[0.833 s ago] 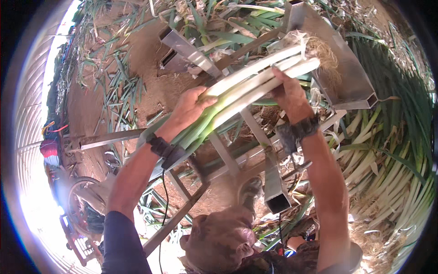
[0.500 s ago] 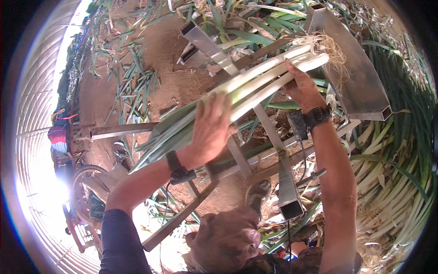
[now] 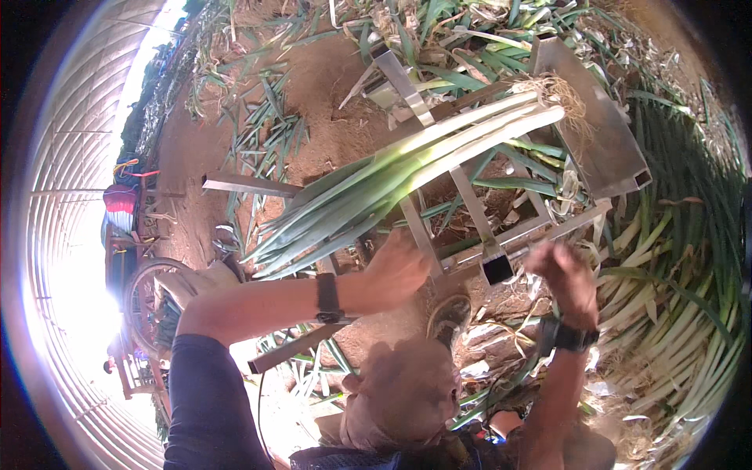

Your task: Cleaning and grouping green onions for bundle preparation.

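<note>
A bundle of long green onions [image 3: 407, 168] lies slantwise across a metal frame [image 3: 470, 204]. Its white stalks and tangled roots [image 3: 562, 100] reach an upright metal plate [image 3: 599, 133] at the far right, while the green leaves spread toward the left. My left hand [image 3: 398, 270] is just nearer to me than the leaves and off the bundle; its fingers are blurred and partly turned away. Over the near right side of the frame, apart from the onions, is my right hand [image 3: 565, 278], its fingers bent and smeared by motion. I cannot make out anything in either hand.
A large pile of long green onions [image 3: 666, 290] lies along the right side. Cut leaves [image 3: 270, 129] litter the soil at the far left, with more trimmings at the back. A wheel [image 3: 149, 301] stands at the left, and a shoe [image 3: 449, 317] is under the frame's near side.
Both hands have let go of the onions and drawn back toward me. The bundle now rests on the frame, its roots by the plate.
</note>
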Action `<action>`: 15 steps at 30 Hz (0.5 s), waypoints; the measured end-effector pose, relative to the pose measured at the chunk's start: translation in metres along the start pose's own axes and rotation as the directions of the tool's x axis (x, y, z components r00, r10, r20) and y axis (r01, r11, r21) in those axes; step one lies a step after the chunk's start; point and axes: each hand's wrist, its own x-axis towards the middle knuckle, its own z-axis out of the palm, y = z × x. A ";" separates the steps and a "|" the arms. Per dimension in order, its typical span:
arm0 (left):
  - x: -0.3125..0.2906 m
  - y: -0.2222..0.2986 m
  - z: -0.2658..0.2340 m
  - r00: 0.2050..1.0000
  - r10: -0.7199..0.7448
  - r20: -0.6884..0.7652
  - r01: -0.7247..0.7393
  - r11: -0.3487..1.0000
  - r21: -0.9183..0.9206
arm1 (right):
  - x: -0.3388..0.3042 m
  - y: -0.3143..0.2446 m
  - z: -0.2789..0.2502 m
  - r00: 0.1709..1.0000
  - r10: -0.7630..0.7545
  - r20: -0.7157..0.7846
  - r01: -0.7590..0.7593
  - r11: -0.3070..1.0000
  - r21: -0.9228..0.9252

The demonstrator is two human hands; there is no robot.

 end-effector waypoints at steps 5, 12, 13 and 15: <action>-0.028 -0.010 0.000 0.930 0.085 0.357 0.032 0.951 -0.307 | -0.070 0.051 0.011 0.882 0.376 -0.286 -0.360 0.927 0.107; -0.009 0.029 -0.078 0.964 0.216 0.157 -0.165 0.945 -0.284 | -0.095 0.162 -0.017 0.950 0.186 -0.251 -0.251 0.932 -0.260; -0.012 0.037 -0.085 0.967 0.216 0.137 -0.175 0.949 -0.262 | -0.094 0.167 -0.015 0.958 0.174 -0.228 -0.232 0.938 -0.258; -0.034 0.047 -0.091 0.957 0.266 0.114 -0.219 0.923 -0.317 | -0.091 0.157 -0.006 0.947 0.218 -0.237 -0.280 0.922 -0.269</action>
